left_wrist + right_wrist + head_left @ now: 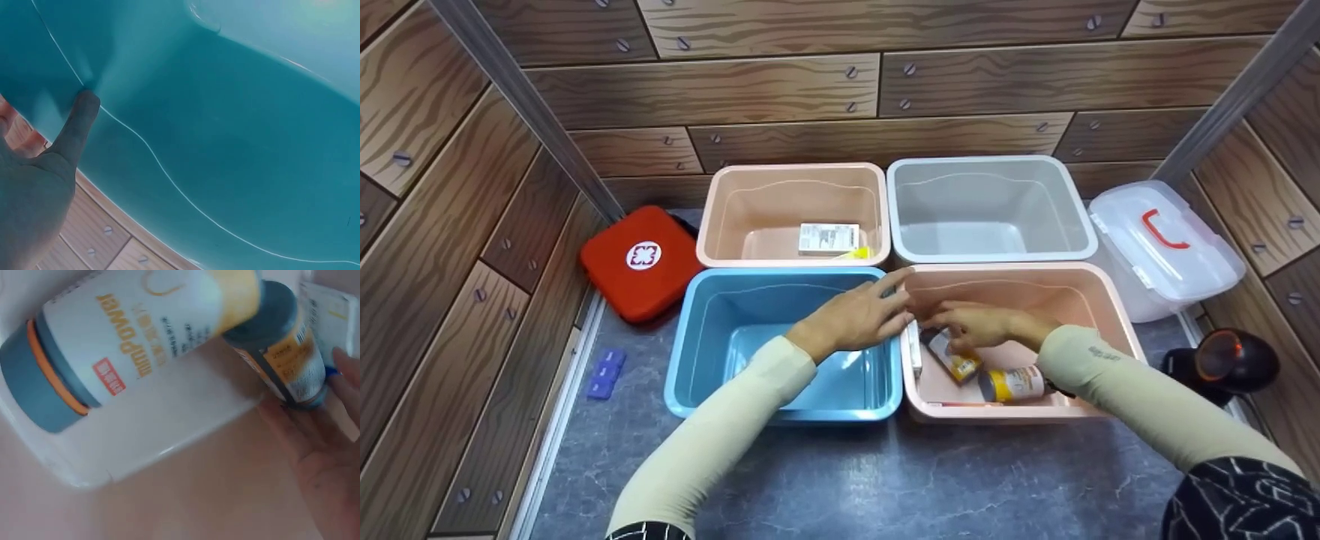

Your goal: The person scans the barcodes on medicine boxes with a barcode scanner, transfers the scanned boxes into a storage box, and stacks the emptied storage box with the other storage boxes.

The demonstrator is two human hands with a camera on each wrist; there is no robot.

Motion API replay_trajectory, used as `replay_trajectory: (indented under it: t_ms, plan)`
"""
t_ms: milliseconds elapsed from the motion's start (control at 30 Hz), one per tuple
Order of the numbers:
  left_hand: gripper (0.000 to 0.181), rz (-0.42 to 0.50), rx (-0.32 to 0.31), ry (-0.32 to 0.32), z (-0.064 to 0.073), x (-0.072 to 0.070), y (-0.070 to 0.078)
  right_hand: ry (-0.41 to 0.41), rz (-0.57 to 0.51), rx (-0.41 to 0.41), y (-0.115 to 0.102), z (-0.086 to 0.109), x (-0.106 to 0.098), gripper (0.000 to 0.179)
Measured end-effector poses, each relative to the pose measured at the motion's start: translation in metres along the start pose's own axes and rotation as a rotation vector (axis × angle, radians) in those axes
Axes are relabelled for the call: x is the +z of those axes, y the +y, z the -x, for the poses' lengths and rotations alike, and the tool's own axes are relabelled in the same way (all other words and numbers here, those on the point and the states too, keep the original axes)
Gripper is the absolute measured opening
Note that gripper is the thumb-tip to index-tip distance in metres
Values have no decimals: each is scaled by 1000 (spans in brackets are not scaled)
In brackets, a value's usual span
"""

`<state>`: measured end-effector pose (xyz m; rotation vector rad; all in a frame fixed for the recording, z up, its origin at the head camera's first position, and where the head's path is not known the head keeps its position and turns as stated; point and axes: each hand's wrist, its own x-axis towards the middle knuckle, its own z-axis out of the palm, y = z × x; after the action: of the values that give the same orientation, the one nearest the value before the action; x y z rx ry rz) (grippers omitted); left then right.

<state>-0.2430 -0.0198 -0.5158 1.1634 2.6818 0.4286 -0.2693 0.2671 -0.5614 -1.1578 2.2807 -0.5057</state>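
My left hand (851, 319) reaches over the blue bin (682, 352), its fingertips at the rim shared with the front pink bin (1117, 315). In the left wrist view, the left thumb (79, 124) extends along the blue bin's inner wall. My right hand (982, 326) is down inside the front pink bin, at the end of a dark bottle with an orange label (956, 358). In the right wrist view, its fingers and thumb stand apart by that bottle. A white bottle with a grey cap (129, 343) lies nearby; a white box (332, 320) is beside the thumb.
A rear pink bin (727, 217) holds a white box (829, 238) and a yellow item. Behind right stands a grey bin (990, 169). A red first-aid case (637, 262), purple pill organizer (606, 373), clear lidded box (1170, 247) and black device (1234, 360) flank the bins.
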Motion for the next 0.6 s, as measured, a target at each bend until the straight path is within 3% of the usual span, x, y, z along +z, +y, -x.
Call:
replay_trajectory:
  t_ms: [167, 300, 433, 600]
  plan:
    - [42, 4, 5, 3, 0, 0, 1, -1, 85, 37, -2, -11, 13, 43]
    - [42, -2, 15, 5, -1, 1, 2, -19, 43, 74, -5, -14, 13, 34]
    - [41, -7, 19, 5, -1, 1, 1, -63, -29, 65, -11, -10, 1, 38]
    - [41, -14, 31, 27, 0, 1, -1, -60, 15, 38, -27, 4, -30, 43]
